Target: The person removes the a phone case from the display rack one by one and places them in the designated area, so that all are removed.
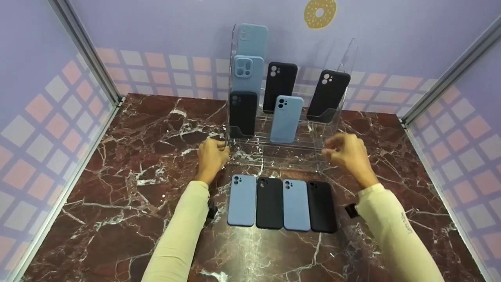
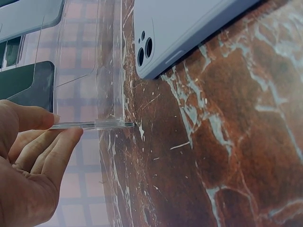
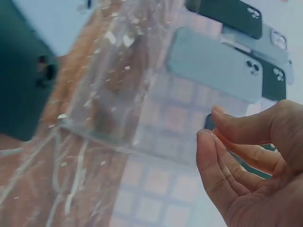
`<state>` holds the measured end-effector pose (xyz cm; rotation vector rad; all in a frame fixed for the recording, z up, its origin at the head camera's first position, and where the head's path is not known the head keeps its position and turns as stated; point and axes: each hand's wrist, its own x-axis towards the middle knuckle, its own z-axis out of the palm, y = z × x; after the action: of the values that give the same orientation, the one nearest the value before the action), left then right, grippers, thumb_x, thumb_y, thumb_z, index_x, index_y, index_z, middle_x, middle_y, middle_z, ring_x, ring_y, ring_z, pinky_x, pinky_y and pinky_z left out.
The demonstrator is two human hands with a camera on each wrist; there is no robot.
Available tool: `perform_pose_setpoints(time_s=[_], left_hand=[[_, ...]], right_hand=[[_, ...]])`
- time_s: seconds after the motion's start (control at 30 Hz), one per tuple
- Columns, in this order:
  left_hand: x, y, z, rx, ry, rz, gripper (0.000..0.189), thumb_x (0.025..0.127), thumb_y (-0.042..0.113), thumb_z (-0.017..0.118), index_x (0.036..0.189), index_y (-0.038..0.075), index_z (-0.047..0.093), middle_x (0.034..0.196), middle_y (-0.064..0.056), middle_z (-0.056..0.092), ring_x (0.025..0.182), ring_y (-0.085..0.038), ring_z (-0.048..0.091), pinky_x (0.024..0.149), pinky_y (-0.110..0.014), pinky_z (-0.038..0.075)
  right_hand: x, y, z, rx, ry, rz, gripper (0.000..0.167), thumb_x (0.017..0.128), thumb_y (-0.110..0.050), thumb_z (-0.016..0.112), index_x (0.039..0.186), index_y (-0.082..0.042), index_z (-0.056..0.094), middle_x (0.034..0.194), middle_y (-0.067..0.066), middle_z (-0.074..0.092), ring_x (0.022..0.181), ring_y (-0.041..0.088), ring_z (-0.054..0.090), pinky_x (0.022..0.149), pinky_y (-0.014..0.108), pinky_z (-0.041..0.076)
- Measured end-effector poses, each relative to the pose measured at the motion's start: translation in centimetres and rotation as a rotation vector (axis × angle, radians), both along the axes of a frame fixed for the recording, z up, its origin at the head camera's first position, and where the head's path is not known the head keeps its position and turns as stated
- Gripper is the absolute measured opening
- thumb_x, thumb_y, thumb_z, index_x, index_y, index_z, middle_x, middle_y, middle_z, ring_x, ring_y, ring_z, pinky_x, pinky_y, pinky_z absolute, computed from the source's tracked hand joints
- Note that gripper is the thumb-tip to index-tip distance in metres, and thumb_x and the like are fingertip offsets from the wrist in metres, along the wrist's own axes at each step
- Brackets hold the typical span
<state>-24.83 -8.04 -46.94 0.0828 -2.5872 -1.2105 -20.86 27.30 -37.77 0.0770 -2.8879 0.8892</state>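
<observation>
A clear acrylic display stand [image 1: 287, 146] stands at the back with phone cases in its tiers. My left hand [image 1: 212, 156] is at its front left corner; in the left wrist view, thumb and fingers pinch the thin clear side panel [image 2: 90, 126]. By the stand's right side is my right hand [image 1: 348, 152], its fingers bent and a small gap between thumb and fingertips, nothing held. Nearest the front in the stand are a black case [image 1: 243, 117] at left and a light blue case [image 1: 287, 119] in the middle. A black case [image 1: 328, 94] leans higher at right.
Before the stand, a row of cases lies flat: blue [image 1: 242, 201], black [image 1: 269, 203], blue [image 1: 296, 205] and black [image 1: 322, 207]. Behind are two light blue cases at left and a black case [image 1: 280, 86]. Walls with metal posts enclose the marble-patterned table [image 1: 129, 176].
</observation>
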Motion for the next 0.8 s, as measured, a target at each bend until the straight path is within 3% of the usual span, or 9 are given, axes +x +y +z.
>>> perform_pose_setpoints(time_s=[0.17, 0.3, 0.57, 0.8], left_hand=[[0.1, 0.0, 0.0, -0.002, 0.001, 0.012, 0.015, 0.084, 0.007, 0.076, 0.099, 0.006, 0.081, 0.091, -0.01, 0.077, 0.095, -0.034, 0.074, 0.093, -0.05, 0.052], [0.0, 0.0, 0.0, -0.001, 0.007, 0.004, 0.015, 0.084, 0.008, 0.076, 0.098, 0.006, 0.081, 0.09, -0.01, 0.077, 0.094, -0.033, 0.074, 0.092, -0.049, 0.053], [0.0, 0.1, 0.1, -0.008, -0.011, 0.012, 0.016, 0.085, 0.009, 0.075, 0.099, 0.004, 0.081, 0.092, -0.01, 0.077, 0.094, -0.032, 0.074, 0.091, -0.049, 0.054], [0.1, 0.1, 0.1, -0.01, -0.014, 0.015, 0.016, 0.086, 0.01, 0.075, 0.1, 0.005, 0.081, 0.093, -0.01, 0.077, 0.094, -0.033, 0.074, 0.092, -0.049, 0.053]], right_hand=[[-1.2, -2.3, 0.9, -0.023, 0.044, 0.019, 0.031, 0.085, -0.009, 0.08, 0.113, 0.001, 0.072, 0.109, 0.021, 0.074, 0.089, 0.036, 0.072, 0.087, 0.051, 0.054], [-2.0, -3.8, 0.8, -0.022, 0.14, 0.034, 0.038, 0.085, -0.007, 0.079, 0.121, 0.002, 0.068, 0.113, 0.023, 0.072, 0.091, 0.037, 0.07, 0.09, 0.052, 0.052], [-4.2, -6.2, 0.1, -0.028, 0.393, 0.151, 0.056, 0.087, 0.0, 0.076, 0.138, 0.007, 0.055, 0.141, 0.025, 0.055, 0.129, 0.039, 0.054, 0.113, 0.047, 0.038], [-5.9, -7.6, -0.1, -0.022, 0.423, 0.206, 0.066, 0.092, 0.0, 0.07, 0.15, 0.007, 0.039, 0.156, 0.025, 0.039, 0.143, 0.038, 0.039, 0.12, 0.04, 0.027]])
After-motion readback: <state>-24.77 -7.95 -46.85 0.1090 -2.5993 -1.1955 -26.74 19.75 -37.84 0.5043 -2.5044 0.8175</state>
